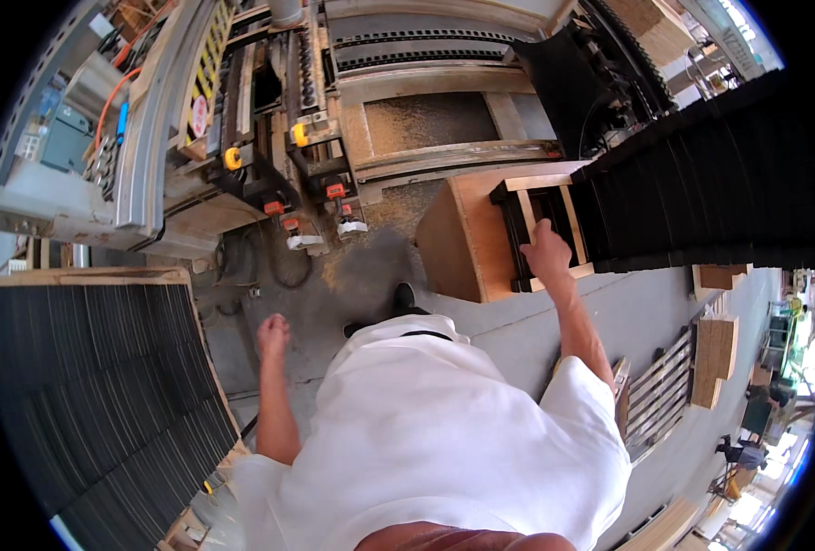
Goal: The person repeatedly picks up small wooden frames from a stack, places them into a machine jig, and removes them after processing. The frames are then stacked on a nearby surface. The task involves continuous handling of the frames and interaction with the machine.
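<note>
A single wide fisheye view looks steeply down from the wearer's head, close above the white shirt [453, 432], taking in the left hand [274, 336], right hand [549, 253], floor [628, 317] and, farther off, a machine [435, 83].

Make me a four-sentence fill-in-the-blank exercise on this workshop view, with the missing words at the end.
1. The bare hand at the black-and-tan slatted wooden frame is the person's ____ one.
2. The person's loose cloth shirt is ____.
3. The diagonally striped strip on the machine is black and ____.
4. One stack of thin black panels stands at the person's right, another at the ____.

Missing words: right; white; yellow; left.
</note>
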